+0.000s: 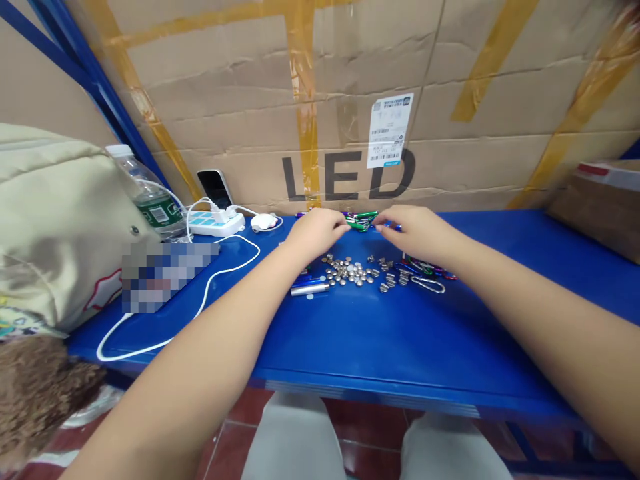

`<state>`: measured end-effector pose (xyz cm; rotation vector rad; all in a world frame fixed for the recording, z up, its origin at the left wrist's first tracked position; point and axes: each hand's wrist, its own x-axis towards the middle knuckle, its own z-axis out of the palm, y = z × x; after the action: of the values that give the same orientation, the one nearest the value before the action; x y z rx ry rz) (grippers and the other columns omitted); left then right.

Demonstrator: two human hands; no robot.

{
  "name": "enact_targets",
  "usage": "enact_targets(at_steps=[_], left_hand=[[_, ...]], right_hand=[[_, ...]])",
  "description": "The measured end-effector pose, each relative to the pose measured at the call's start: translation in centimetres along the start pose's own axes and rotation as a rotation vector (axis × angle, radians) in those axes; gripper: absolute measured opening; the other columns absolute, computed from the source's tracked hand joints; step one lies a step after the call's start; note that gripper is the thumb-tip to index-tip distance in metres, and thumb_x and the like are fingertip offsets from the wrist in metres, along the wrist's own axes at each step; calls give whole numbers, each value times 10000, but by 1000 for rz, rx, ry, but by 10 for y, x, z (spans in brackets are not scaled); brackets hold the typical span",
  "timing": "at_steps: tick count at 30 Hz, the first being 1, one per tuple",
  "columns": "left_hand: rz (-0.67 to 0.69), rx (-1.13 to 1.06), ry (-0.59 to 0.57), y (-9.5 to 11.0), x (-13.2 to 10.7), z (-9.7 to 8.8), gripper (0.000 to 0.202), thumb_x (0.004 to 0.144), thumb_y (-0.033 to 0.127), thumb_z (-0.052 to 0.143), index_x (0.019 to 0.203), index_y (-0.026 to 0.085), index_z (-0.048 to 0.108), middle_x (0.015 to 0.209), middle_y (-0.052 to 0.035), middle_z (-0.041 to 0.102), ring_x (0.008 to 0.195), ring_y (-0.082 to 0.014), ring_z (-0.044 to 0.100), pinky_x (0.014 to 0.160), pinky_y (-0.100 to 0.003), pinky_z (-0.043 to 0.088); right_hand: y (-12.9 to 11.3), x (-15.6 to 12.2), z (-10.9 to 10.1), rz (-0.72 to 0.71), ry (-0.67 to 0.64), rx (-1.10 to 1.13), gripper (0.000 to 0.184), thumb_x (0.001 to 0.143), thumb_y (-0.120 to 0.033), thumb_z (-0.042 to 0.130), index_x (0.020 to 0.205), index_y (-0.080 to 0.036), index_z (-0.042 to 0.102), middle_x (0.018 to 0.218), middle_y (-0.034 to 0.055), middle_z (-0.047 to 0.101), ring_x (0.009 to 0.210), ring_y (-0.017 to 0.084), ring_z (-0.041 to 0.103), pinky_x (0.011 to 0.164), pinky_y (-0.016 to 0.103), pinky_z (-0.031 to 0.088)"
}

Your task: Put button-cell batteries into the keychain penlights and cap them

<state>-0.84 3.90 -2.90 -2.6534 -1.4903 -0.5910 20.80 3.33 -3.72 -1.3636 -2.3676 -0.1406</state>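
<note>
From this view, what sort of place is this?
Probably a storeroom or makeshift assembly bench: a blue metal shelf, a taped cardboard carton printed LED behind it, and loose button cells on the shelf.

Blue shelf (400, 347), painted top, carrying:

- Coloured clips (361, 220), bunched directly at the left fingers (336, 227) and right fingers (387, 219).
- Button batteries (350, 272), loose heap just below the fingers.
- Coloured carabiners (425, 267) and a silver carabiner (428, 285), below the right fingers.
- Silver tube (310, 289), below the left fingers.
- Power strip (216, 224), well left of the left fingers, with white cable (200, 320) looping across the shelf.
- Phone (215, 189), upright behind the strip.
- Water bottle (150, 193), farther left.
- Blurred flat object (167, 277), left of the left fingers.
</note>
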Motion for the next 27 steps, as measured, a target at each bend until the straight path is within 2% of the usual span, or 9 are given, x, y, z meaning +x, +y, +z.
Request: enact_targets(at_steps=[3, 6, 9, 12, 16, 20, 23, 27], left_hand=[[-100, 0, 27, -17, -1, -4, 238, 910, 292, 526, 975, 180, 726, 1024, -79, 745, 953, -221, 652, 855, -335, 466], [-121, -13, 15, -21, -1, -3, 225, 897, 258, 529, 977, 179, 724, 1060, -80, 743, 990, -230, 653, 884, -345, 467], [-109, -23, -16, -12, -1, 0, 224, 896, 256, 526, 967, 182, 725, 1043, -72, 747, 984, -229, 656, 862, -339, 474], [-56, -40, -23, -1, -2, 1, 236, 903, 264, 514, 962, 182, 727, 1015, -69, 749, 943, -218, 658, 832, -330, 475], [19, -60, -33, 9, -2, 2, 254, 911, 271, 495, 980, 187, 725, 1003, -65, 748, 904, -203, 654, 821, -323, 472], [33, -49, -41, 12, -1, 4, 261, 914, 274, 483, 980, 187, 721, 1027, -69, 742, 937, -210, 654, 841, -327, 472], [34, -36, -53, 13, -2, 3, 251, 910, 253, 478, 953, 187, 716, 1013, -65, 742, 933, -210, 655, 836, -326, 475], [53, -13, -68, 12, -2, 3, 258, 921, 219, 449, 936, 183, 704, 1017, -62, 738, 953, -213, 651, 850, -327, 477]], right_hand=[[2, 4, 10, -24, -148, 28, 405, 947, -300, 422, 1287, -170, 598, 1332, 122, 631, 1178, 290, 589, 979, 429, 456], [-2, 13, 19, -35, -215, -14, 435, 982, -356, 363, 1332, -173, 545, 1413, 132, 563, 1258, 317, 527, 991, 466, 449], [-5, 21, 25, 21, -240, -79, 417, 985, -356, 358, 1308, -173, 550, 1373, 154, 586, 1233, 332, 541, 942, 480, 470], [-3, 22, 26, 7, -255, -99, 373, 980, -345, 393, 1258, -213, 603, 1293, 130, 644, 1183, 310, 577, 916, 443, 478], [0, 20, 23, -7, -208, -124, 366, 988, -344, 389, 1195, -217, 662, 1249, 126, 662, 1168, 291, 577, 933, 418, 461], [1, 24, 26, -52, -160, -108, 408, 1000, -383, 363, 1266, -247, 641, 1353, 113, 603, 1222, 284, 539, 975, 428, 439], [2, 26, 31, -98, -208, -94, 375, 985, -391, 403, 1148, -249, 711, 1278, 101, 654, 1167, 277, 575, 955, 416, 454], [7, 25, 31, -107, -213, -89, 324, 964, -348, 450, 1068, -231, 734, 1174, 93, 699, 1080, 250, 614, 930, 383, 465]])
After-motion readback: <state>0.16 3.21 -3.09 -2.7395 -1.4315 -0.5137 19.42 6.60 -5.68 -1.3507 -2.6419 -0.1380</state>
